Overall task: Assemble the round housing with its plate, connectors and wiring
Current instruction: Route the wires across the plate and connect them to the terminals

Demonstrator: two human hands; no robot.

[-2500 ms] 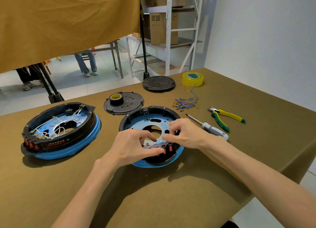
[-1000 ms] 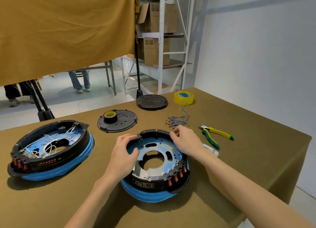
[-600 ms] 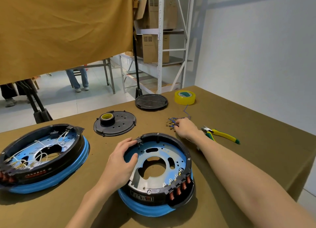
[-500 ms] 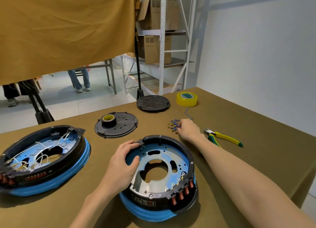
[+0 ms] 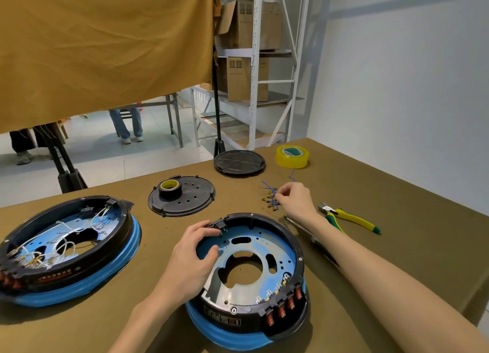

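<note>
Round black housing (image 5: 275,221), blue metal plate (image 5: 277,249)

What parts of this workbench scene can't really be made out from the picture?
Head view only:
- Screwdriver: the right forearm covers its handle.
- Blue wires: the small terminals are too small to count; whether the right hand has pinched one is unclear.
- Wired housing: its left side is cut off by the frame edge.
- Housing label: the print is blurred.
- Left hand covers the housing's left rim.

Cloth-covered table (image 5: 397,246) bears two housings (image 5: 251,299) (image 5: 66,252), lids (image 5: 182,199), tape (image 5: 292,156), pliers (image 5: 349,217).
</note>
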